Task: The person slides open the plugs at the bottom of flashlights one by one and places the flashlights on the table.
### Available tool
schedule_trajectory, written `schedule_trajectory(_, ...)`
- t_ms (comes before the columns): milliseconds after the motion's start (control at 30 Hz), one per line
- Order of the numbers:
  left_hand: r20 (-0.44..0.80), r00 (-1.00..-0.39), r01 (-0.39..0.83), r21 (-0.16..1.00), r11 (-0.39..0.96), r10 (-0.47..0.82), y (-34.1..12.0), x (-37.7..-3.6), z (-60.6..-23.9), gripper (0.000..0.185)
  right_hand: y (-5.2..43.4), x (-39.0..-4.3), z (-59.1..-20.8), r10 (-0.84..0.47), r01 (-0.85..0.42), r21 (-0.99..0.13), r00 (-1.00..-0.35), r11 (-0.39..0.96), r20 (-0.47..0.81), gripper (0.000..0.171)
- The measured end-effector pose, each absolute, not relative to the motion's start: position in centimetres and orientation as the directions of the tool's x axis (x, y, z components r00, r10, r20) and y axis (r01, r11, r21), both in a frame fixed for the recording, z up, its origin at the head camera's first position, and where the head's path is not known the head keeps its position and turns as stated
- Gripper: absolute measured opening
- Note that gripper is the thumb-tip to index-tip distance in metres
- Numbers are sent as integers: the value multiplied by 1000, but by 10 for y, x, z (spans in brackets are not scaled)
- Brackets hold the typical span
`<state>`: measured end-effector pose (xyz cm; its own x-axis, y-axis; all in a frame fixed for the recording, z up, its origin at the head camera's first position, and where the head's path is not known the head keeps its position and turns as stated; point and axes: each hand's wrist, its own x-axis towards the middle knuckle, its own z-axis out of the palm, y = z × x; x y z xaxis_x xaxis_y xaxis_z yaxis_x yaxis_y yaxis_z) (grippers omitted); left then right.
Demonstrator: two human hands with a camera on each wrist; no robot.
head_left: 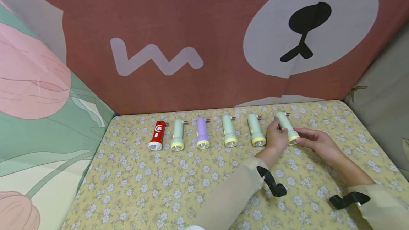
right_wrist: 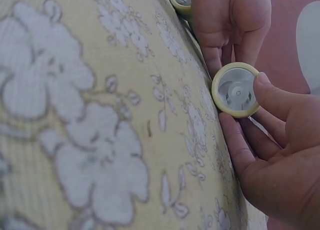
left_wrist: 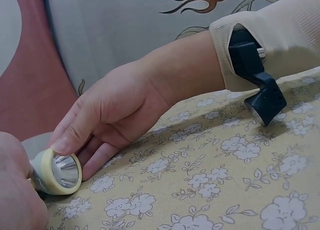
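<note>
A pale green flashlight [head_left: 283,120] with a yellow rim lies at the right end of a row, its lens toward me and plug prongs at the far end. My left hand [head_left: 276,139] holds its body from the left, fingers along the side. From the right, my right hand [head_left: 321,145] grips the lens end. In the right wrist view, the right thumb is on the yellow rim [right_wrist: 216,93] and the fingers reach underneath. The left wrist view shows the reflector [left_wrist: 66,171] between both hands.
To the left, spaced apart, lie two more green flashlights [head_left: 256,130] [head_left: 228,130], a purple one [head_left: 202,132], another green one [head_left: 178,134] and a red one [head_left: 157,134]. A flowered cloth [head_left: 153,191] covers the table. A printed bear curtain [head_left: 217,81] stands behind.
</note>
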<state>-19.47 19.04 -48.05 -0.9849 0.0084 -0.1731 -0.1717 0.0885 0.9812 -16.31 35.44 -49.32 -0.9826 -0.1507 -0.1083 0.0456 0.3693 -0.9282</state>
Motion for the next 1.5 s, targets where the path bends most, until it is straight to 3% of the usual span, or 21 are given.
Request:
schedule_trajectory(633, -241, -970, -241, 970, 3, 4, 189, -195, -480, 53, 357, -164, -485, -219, 76, -940, -963, 334, -155, 58)
schedule_trajectory(933, -251, -968, -251, 967, 35, 3, 188, -195, -476, 47, 359, -168, -487, -234, 80, -958, -961, 275, -147, 59)
schedule_trajectory(1500, -251, -967, -249, 966, 71, 31, 186, -197, -476, 47, 358, -167, -483, -205, 78, -928, -965, 366, -162, 63)
